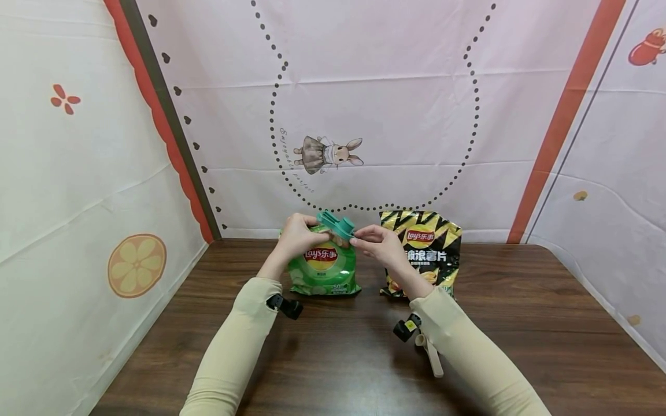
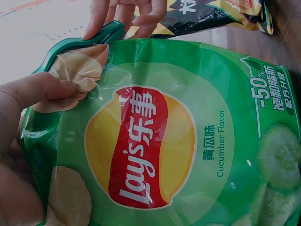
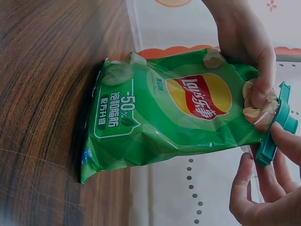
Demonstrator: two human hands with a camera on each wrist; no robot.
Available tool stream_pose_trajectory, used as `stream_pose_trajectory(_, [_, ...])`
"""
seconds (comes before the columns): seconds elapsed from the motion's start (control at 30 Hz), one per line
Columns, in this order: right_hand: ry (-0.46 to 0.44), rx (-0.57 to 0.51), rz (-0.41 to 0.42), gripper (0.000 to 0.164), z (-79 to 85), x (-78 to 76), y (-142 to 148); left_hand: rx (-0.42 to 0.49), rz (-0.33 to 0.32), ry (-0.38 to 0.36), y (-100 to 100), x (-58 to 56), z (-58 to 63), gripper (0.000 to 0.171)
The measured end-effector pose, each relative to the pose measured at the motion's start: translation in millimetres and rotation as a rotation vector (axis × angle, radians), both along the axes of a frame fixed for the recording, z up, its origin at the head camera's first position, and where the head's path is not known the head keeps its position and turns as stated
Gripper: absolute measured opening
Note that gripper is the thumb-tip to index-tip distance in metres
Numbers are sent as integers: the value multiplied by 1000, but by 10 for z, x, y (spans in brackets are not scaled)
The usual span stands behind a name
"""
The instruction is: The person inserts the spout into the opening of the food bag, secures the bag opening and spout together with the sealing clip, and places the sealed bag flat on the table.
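Green bag (image 1: 325,274): Lay's cucumber-flavor chips stand upright, base on the wooden table (image 1: 333,364).
Teal clip (image 1: 340,226): lies along the green bag's top edge; whether it is fastened, the views do not tell.
Left hand (image 1: 300,236): pinches the green bag's upper left, thumb pressed on the printed front, fingers mostly hidden behind.
Right hand (image 1: 386,245): pinches one end of the clip at the green bag's upper right, thumb against it, fingers bent.
Black-and-yellow bag (image 1: 442,254): another Lay's pack, upright to the right of the green bag and apart from it.
Cream-colored object (image 1: 433,358): long-handled, on the table in front and to the right of the green bag, partly hidden by the right sleeve (image 1: 468,352).
Backdrop (image 1: 385,127): pale cloth hangs behind the green bag, printed with a skirted rabbit (image 1: 325,154).
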State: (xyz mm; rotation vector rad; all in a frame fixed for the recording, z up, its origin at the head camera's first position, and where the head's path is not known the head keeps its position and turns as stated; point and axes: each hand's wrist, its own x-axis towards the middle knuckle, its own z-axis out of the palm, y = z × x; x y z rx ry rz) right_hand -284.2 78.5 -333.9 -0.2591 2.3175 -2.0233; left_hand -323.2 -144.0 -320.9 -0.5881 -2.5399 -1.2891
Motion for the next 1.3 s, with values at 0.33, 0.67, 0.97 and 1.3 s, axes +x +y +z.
stream_pose_trajectory(0.33, [9,-1,1,45,-12,12,-8,22,-6,-26,10,6,15,10])
stream_pose_trajectory(0.67, [5,-38,33,48,-16,-17,-50,28,-5,-19,-2,25,13,10])
stream_pose_trajectory(0.97, [13,5,32,46,-15,-8,-110,32,-28,-23,-2,30,20,7])
stream_pose_trajectory(1.3, [104,-9,13,47,-82,9,-177,37,-16,-27,1,28,25,15])
